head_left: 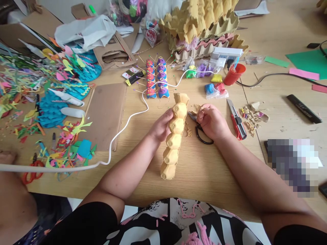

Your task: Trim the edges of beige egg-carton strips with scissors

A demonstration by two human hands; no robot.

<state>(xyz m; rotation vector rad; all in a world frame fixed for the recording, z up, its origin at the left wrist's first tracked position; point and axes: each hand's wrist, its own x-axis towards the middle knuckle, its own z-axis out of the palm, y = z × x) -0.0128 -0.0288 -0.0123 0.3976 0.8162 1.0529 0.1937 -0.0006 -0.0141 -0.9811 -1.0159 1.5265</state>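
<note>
My left hand (162, 125) is wrapped round a long strip of yellow egg carton (176, 131), cut one row of cups wide and held up at a slight tilt. The cups face down, so their rounded bumps show. To its right, my right hand (212, 121) is closed in a pinch on a small torn carton scrap (197, 109). Under that hand lie black-handled scissors (203, 139), partly hidden by it. Small carton crumbs (188, 130) are on the table between the strip and the scissors.
A red box cutter (238, 122) and a scrap pile (251, 117) lie right. Painted carton strips (157, 78) with pins stand ahead, near a red cup (234, 74) and stacked egg trays (201, 30). A white cable (120, 131) crosses left, past cardboard (104, 115). Another person's arm (15, 200) is at left.
</note>
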